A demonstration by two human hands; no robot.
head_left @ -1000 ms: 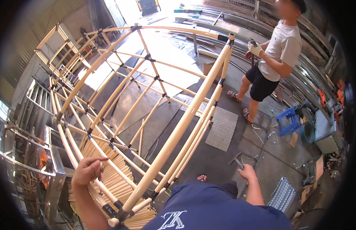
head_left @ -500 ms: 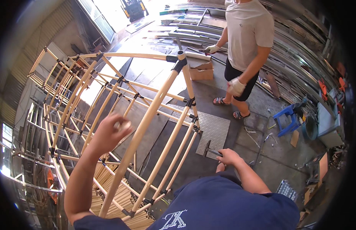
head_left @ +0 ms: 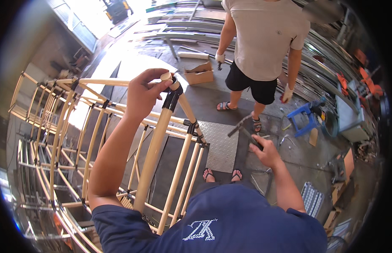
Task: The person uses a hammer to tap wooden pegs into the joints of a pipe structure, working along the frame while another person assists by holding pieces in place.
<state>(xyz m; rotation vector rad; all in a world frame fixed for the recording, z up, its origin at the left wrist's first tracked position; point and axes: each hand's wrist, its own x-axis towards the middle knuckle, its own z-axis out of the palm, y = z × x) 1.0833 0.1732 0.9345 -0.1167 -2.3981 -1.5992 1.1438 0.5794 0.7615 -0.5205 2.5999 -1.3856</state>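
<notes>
My left hand (head_left: 147,90) had moved to the near corner of the pale pipe frame (head_left: 154,147) | thumb and fingers nearly closed, pinching a cream cap (head_left: 166,76) atop the black joint (head_left: 171,100) | right hand (head_left: 268,152) curled around a hammer (head_left: 240,126), well apart from the cap

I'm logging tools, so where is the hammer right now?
In the head view, right of centre, the hammer is in the right hand, its head partly overlapping the metal plate.
</notes>
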